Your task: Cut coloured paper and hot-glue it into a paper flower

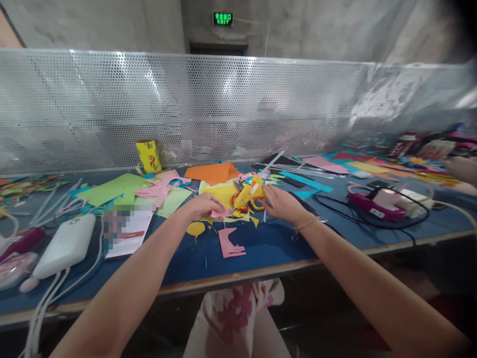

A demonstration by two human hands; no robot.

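Note:
My right hand (282, 202) is closed round the handle of a yellow hot glue gun (249, 194), whose nozzle points left and down at a small pink paper piece (220, 213). With its fingers curled, my left hand (203, 205) presses that pink piece onto a yellow paper sheet (219, 191). A cut pink paper shape (230, 243) lies on the blue tabletop (268, 246) just in front of both hands. Scissors with red handles (236, 198) lie under the glue gun.
Coloured paper sheets and scraps cover the table: green (112, 189), orange (212, 173), pink, teal. A white power bank (65, 245) with cables sits at the left, a magenta device (376, 204) with black cable at the right. A yellow packet (148, 155) leans on the perforated metal screen (238, 109).

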